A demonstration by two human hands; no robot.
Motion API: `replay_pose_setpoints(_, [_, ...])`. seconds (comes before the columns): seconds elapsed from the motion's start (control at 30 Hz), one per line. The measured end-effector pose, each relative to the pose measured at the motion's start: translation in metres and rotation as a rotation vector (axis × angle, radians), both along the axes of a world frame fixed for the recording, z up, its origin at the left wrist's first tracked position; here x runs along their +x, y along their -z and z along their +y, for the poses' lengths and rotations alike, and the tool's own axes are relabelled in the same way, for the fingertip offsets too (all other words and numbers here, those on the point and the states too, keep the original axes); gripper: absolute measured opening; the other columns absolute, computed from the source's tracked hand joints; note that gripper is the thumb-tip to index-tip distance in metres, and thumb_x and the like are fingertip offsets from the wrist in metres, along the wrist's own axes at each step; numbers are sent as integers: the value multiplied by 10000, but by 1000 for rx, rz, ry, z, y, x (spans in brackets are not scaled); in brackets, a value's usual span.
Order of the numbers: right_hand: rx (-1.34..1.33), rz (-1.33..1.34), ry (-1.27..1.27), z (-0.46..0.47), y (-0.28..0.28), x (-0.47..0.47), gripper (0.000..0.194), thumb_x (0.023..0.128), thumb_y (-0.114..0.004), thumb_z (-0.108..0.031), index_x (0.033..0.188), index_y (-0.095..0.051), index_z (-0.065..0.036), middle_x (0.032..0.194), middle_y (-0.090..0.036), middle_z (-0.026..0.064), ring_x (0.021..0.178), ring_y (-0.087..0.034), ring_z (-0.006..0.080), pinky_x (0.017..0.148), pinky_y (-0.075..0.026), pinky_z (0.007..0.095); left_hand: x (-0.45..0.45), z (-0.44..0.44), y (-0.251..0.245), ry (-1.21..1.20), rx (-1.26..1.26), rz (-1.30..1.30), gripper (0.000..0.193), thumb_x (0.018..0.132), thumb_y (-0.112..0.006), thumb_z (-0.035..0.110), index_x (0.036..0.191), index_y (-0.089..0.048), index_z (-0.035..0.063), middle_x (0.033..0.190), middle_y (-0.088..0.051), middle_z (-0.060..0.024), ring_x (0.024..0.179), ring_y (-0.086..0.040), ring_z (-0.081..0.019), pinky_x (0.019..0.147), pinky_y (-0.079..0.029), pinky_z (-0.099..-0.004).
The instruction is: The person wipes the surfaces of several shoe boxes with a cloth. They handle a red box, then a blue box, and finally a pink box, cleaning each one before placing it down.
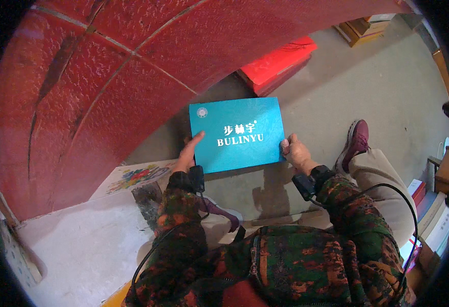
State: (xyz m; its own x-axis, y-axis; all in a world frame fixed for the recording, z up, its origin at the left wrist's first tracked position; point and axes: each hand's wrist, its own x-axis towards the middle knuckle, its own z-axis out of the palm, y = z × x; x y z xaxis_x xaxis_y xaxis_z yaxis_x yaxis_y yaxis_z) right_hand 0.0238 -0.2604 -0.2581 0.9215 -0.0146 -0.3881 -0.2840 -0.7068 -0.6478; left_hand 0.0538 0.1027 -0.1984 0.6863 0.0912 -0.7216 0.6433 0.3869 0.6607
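Note:
A flat teal cardboard box (239,151) with white writing on its lid is held between my two hands, in the middle of the view. My left hand (190,152) grips its left side, the thumb lying on the lid's edge and the other fingers hidden beside or beneath the box. At the lower right side, my right hand (296,152) holds the box with bent fingers. The lid looks closed, so the inside is hidden.
A red-tiled surface (163,46) fills the upper left. Beyond the teal box, a red box (278,65) rests on the grey floor (324,88). Cardboard boxes (362,32) stand at the upper right, and several more boxes (431,218) line the right edge. My shoe (356,140) is at right.

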Motion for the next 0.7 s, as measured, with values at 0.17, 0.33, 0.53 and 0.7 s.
replay_pose_setpoints(0.17, [148, 145, 64, -3, 6, 2, 302, 957, -571, -327, 1018, -533, -33, 796, -640, 132, 731, -617, 269, 682, -496, 404, -3, 12, -13, 170, 8, -29, 668, 815, -769, 249, 1361, -445, 39, 1259, -577, -127, 1131, -565, -267, 942, -491, -421])
replay_pose_setpoints(0.33, [-127, -163, -17, -17, -32, 53, 342, 855, -713, -280, 1061, -612, -27, 855, -692, 124, 726, -661, 218, 667, -532, 375, -10, 4, -35, 351, 385, -264, 1074, 659, -834, 329, 1477, -215, 9, 1404, -375, -242, 1295, -381, -381, 1072, -353, -494])
replay_pose_setpoints(0.53, [780, -203, 429, -47, -127, 88, 326, 849, -686, -51, 1162, -595, -56, 945, -681, 86, 759, -642, 151, 647, -524, 296, -62, -34, -70, 573, 844, -431, 1411, 515, -884, 375, 1519, 46, 33, 1487, -154, -328, 1403, -177, -457, 1151, -209, -540])
replay_pose_setpoints(0.7, [922, -389, 637, 4, -180, 56, 425, 832, -664, -9, 1238, -547, -55, 996, -661, 75, 802, -628, 136, 661, -523, 292, -103, -54, -92, 709, 936, -561, 1447, 509, -921, 245, 1525, 97, 89, 1454, -184, -278, 1371, -218, -448, 1147, -256, -505])
